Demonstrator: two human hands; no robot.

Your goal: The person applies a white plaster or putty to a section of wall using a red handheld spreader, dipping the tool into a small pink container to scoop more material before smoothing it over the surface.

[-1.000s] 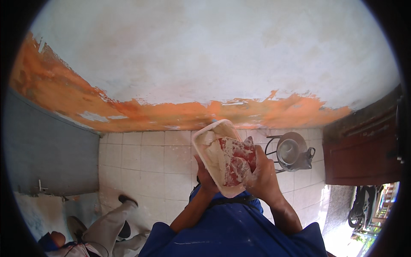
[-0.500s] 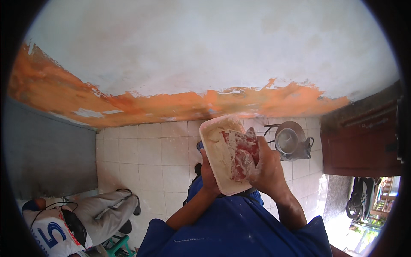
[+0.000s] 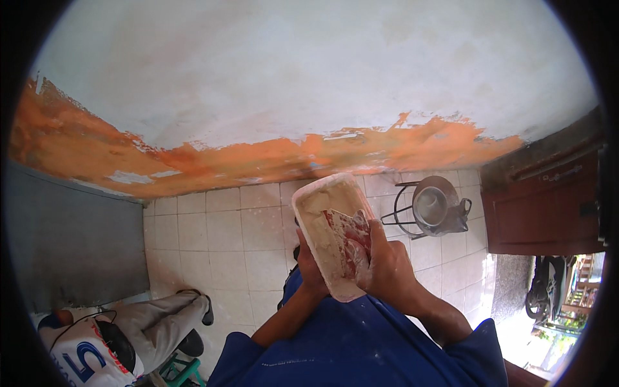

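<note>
- We judge the step in hand as working the pale, thick paste [image 3: 336, 195] with the red, flat, paste-smeared scraper [image 3: 345, 229]; the next move calls for a level pale rectangular tub [image 3: 347, 293].
- Our right hand [image 3: 390, 264] is closed on the scraper, at the tub's right long edge.
- Our left hand [image 3: 311, 269], fingers partly hidden, holds the left edge.
- Scraper's free edge points left; its long axis roughly follows the tub's.

Likely a home's front room or porch: patchy orange-and-white wall [image 3: 290, 97], pale floor tiles [image 3: 222, 229], motorbike [image 3: 547, 287] just beyond.
</note>
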